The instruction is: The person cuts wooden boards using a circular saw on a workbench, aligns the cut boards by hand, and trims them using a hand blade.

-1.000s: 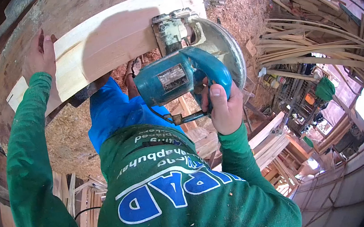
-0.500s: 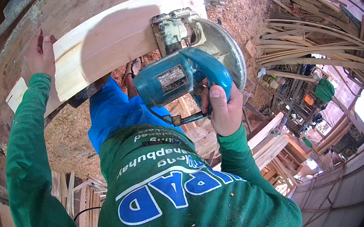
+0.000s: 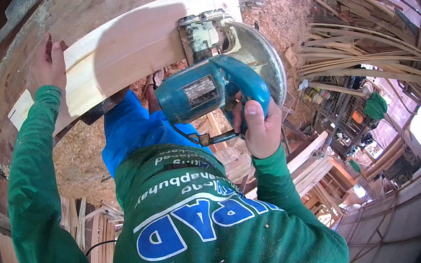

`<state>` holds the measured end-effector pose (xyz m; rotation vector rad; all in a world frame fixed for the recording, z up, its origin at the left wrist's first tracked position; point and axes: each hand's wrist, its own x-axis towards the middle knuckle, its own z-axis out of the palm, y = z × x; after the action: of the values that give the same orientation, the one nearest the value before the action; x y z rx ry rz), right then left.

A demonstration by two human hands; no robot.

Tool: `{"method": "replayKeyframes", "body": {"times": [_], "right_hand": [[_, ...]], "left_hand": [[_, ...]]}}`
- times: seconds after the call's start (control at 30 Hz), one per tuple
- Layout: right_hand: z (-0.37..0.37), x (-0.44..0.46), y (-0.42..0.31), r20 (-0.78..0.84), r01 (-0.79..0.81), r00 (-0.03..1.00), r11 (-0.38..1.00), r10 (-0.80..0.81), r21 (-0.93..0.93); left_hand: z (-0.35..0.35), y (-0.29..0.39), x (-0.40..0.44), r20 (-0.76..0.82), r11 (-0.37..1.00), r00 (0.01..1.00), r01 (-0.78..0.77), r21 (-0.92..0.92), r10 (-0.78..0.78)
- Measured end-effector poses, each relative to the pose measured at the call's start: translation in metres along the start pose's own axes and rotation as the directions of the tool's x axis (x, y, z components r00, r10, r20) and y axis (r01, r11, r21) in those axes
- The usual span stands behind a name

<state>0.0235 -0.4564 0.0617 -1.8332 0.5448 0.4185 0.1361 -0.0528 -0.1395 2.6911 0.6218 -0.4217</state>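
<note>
A teal circular saw (image 3: 189, 92) rests with its metal base plate on the right part of a pale wooden board (image 3: 130, 43). My right hand (image 3: 263, 124) is wrapped round the saw's rear handle, thumb on top. The round guard (image 3: 259, 53) sits at the board's right end; the blade is hidden. My left hand (image 3: 47, 68) lies on the left part of the board, its thumb and fingers apart. Short dark pencil lines show near both ends of the board, which lies on a worn workbench (image 3: 98, 5).
Sawdust (image 3: 287, 9) covers the ground. Bent wood strips (image 3: 365, 58) are piled at the right, with a metal rack (image 3: 338, 109) below them. More planks (image 3: 308, 169) lie at the lower right, and others (image 3: 102, 236) at the lower left.
The board, the saw and both hands sit very slightly further right and lower in the view. My grip on the saw and my left hand's place on the board look the same.
</note>
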Motion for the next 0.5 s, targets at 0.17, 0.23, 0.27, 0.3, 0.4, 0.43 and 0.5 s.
{"method": "replayKeyframes", "body": {"times": [0.17,0.23,0.27,0.3,0.4,0.43,0.5], "right_hand": [[0.0028,0.0013,-0.0039,-0.026,-0.013,1.0,0.999,0.014,0.042],[0.0022,0.0013,-0.0023,-0.016,-0.009,1.0,1.0,0.01,0.026],[0.0012,0.0013,-0.0013,-0.005,-0.006,1.0,1.0,0.006,0.011],[-0.0012,-0.0019,-0.0009,0.005,-0.003,1.0,1.0,0.003,-0.003],[-0.0026,-0.0019,-0.0003,0.02,-0.002,1.0,1.0,0.002,-0.018],[-0.0022,-0.0018,-0.0006,0.017,-0.002,1.0,1.0,0.002,-0.025],[-0.0012,-0.001,-0.0023,0.01,-0.002,1.0,0.999,0.002,-0.037]], "left_hand": [[-0.0035,0.0034,-0.0019,-0.023,1.0,1.0,-0.015,0.022,0.015],[-0.0024,0.0028,-0.0024,-0.029,1.0,0.999,-0.021,0.009,0.021],[-0.0016,0.0022,-0.0016,-0.014,1.0,1.0,-0.013,-0.007,0.013],[-0.0029,0.002,-0.0042,0.0,1.0,1.0,-0.004,-0.022,0.004],[-0.0049,0.0029,-0.0047,0.009,1.0,1.0,-0.001,-0.01,0.001],[-0.0031,0.001,-0.0044,0.003,1.0,1.0,-0.006,-0.027,0.006],[-0.0007,-0.0006,-0.0036,-0.009,0.998,1.0,-0.018,-0.062,0.017]]}}
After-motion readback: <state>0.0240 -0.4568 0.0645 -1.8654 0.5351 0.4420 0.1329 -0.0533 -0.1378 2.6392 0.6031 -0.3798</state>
